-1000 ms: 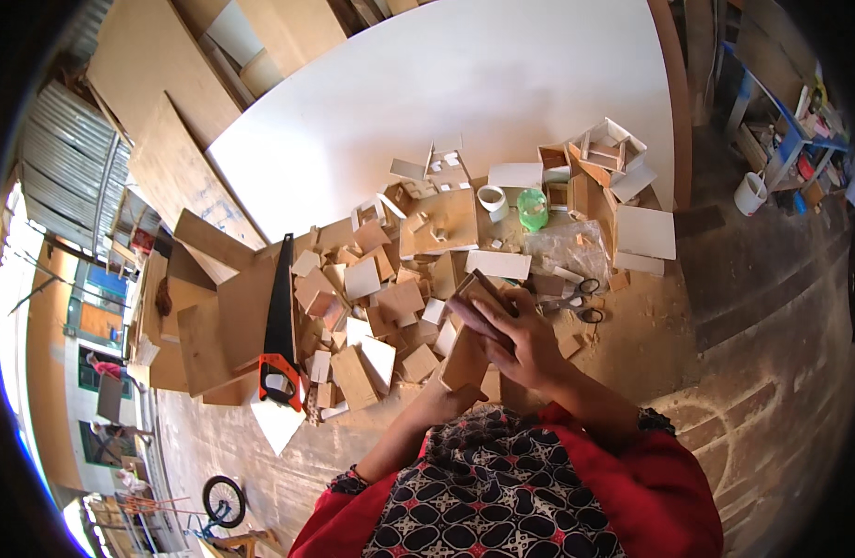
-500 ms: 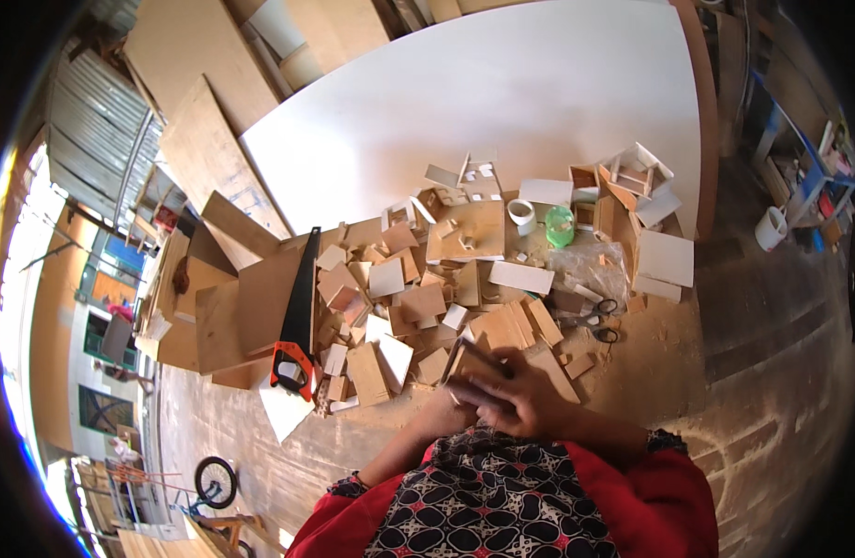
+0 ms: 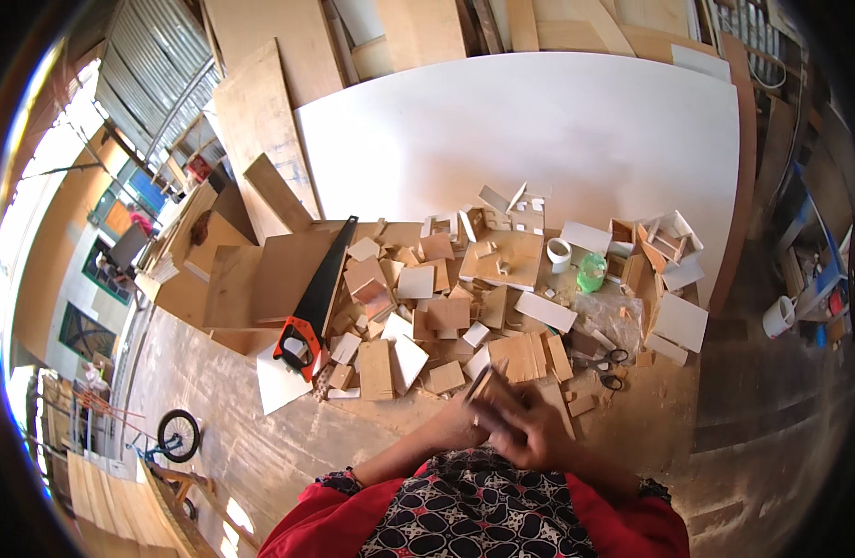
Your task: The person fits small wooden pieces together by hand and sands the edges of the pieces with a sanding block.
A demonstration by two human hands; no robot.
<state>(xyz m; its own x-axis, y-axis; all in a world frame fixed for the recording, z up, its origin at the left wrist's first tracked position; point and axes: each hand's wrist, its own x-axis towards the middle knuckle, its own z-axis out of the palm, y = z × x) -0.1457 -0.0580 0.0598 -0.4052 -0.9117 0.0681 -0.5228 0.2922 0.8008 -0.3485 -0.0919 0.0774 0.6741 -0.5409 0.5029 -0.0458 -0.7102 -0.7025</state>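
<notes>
Close in front of my body, my left hand [image 3: 454,423] is closed around a small flat wood piece [image 3: 480,381], whose edge sticks up past the fingers. Over it lies my right hand [image 3: 536,430], fingers bent and pressed against the piece. A dark strip shows between the hands, too blurred to name. Just beyond them, wood offcuts [image 3: 443,314] are heaped, many with pale faces. A small wooden model house [image 3: 509,216] stands on a board behind the heap.
A handsaw [image 3: 327,279] with an orange-and-black handle lies left of the heap. To the right are a white cup [image 3: 559,253], a green container [image 3: 591,272], scissors [image 3: 614,369] and a box-like wooden assembly [image 3: 667,244]. A large white panel [image 3: 530,130] leans behind.
The view has tilted, so the bench items sit farther right and mostly lower. My hands stay together on the wood piece, with the right fingers slightly shifted.
</notes>
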